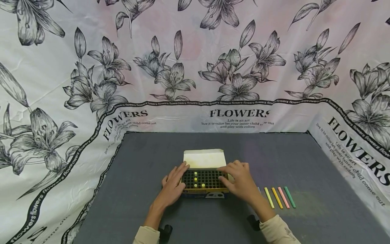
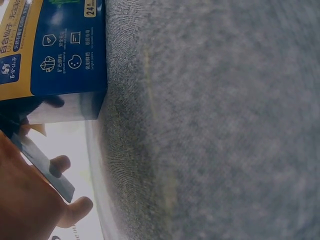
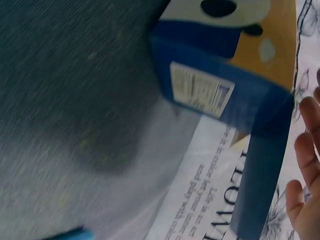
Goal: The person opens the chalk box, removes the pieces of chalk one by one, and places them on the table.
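A blue and yellow chalk box (image 1: pixel 205 195) sits mid-table with its lid (image 1: pixel 204 158) raised at the back. Inside is a black holed insert (image 1: pixel 210 183), where several pale yellow chalk sticks (image 1: pixel 195 179) stand on the left side. My left hand (image 1: pixel 173 184) rests along the box's left edge, its fingers reaching toward the lid. In the left wrist view, its fingers lie by a side flap (image 2: pixel 42 165). Over the box's right edge is my right hand (image 1: pixel 240 179), fingers loosely bent. Another side flap (image 3: pixel 267 165) stands out near it in the right wrist view.
Right of the box lie a yellow chalk (image 1: pixel 269 198), an orange chalk (image 1: pixel 277 198), a pink chalk (image 1: pixel 283 198) and a green chalk (image 1: pixel 290 197). A bluish stick (image 1: pixel 259 189) is partly hidden by the right forearm. Flower-printed sheeting (image 1: pixel 170 118) borders the grey table (image 1: pixel 131 189).
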Demonstrator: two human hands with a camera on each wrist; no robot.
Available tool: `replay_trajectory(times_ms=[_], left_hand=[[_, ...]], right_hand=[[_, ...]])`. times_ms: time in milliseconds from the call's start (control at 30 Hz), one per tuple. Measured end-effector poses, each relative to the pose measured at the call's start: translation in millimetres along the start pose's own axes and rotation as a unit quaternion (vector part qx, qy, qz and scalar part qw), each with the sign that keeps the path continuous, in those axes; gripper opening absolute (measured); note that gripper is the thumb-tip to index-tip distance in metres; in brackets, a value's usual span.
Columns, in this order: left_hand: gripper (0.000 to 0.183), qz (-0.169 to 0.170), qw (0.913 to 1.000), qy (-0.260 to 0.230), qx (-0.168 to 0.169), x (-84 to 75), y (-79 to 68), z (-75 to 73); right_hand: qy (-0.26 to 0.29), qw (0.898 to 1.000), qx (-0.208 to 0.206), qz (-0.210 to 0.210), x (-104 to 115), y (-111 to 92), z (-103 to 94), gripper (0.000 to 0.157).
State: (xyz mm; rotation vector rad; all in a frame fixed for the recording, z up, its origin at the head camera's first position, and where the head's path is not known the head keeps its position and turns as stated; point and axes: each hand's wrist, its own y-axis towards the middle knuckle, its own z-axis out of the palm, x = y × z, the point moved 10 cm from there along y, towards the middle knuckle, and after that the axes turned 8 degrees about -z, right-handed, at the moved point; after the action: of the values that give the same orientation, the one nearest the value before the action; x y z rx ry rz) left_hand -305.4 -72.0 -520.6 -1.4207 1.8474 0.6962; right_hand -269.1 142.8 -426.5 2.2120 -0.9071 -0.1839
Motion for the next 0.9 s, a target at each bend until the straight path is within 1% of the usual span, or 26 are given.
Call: replay_trajectory(times_ms=[200,400,533,667,900], left_hand=[[0.067,-0.005,1.0000,-0.001,0.001,-0.2,1.0,-0.6],[0.067,-0.001,1.0000,0.000,0.002,-0.3,0.8,0.8],[0.068,-0.003,1.0000,0.000,0.001,0.6,0.3,1.5],[0.068,-0.003,1.0000,-0.001,-0.001,1.1,0.0,1.4],[0.066,-0.002,1.0000,0.001,-0.002,1.5,-1.3,1.0]], right_hand=[[0.024,0.997,0.068,0.004,10,9,23.9,0.028],[0.045,0.992,0.118,0.016,15,12,40.8,0.022],[0.052,0.989,0.140,0.015,17,12,48.8,0.020],[0.070,0.986,0.153,0.010,20,13,54.0,0.020],[0.109,0.976,0.188,0.007,25,16,61.5,0.020]])
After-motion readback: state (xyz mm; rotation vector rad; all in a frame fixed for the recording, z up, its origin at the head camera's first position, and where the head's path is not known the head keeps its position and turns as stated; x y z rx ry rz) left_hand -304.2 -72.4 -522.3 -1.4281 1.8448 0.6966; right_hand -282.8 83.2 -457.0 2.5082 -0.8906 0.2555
